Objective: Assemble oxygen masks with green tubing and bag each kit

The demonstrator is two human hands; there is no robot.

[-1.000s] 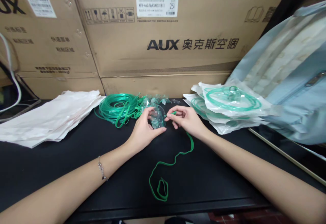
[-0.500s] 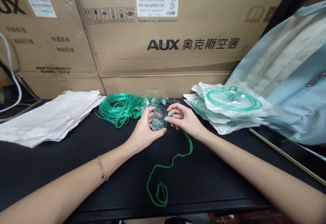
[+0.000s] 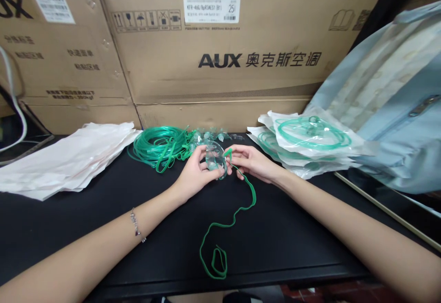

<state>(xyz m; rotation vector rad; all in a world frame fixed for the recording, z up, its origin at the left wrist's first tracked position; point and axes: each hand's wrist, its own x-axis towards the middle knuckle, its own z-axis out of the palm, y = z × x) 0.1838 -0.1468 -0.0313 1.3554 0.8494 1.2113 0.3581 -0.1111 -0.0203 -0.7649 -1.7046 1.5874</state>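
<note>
Mask (image 3: 215, 158) of clear plastic sits cupped in the left hand (image 3: 196, 172), held just above the surface (image 3: 86, 220) a little back from its middle, with thumb and fingers closed around its rim. At the mask's right side the right hand (image 3: 253, 161) pinches one end of a green elastic strap (image 3: 237, 211) between thumb and forefinger, right where strap and mask meet. Whether that end is already hooked into the mask is too small to tell. The rest of the strap hangs loose, snaking toward the front edge of the surface and ending in a small loop there, so its far end looks unattached; by my reading the strap fitting on this mask is at most half done.

Both forearms reach in from the front edge, resting low, wrists angled toward each other; a thin bracelet (image 3: 137, 225) circles the left wrist.

Just behind the left hand lies a heap of coiled green tubing (image 3: 160, 144) with more clear parts (image 3: 220, 135) beside it. Toward the right back corner, a stack of sealed bags (image 3: 310, 144) each holds a coiled set, which suggests several finished. Toward the left edge lies a pile of flat empty bags (image 3: 65, 158). Cardboard boxes (image 3: 223, 59) stand along the back edge.
</note>
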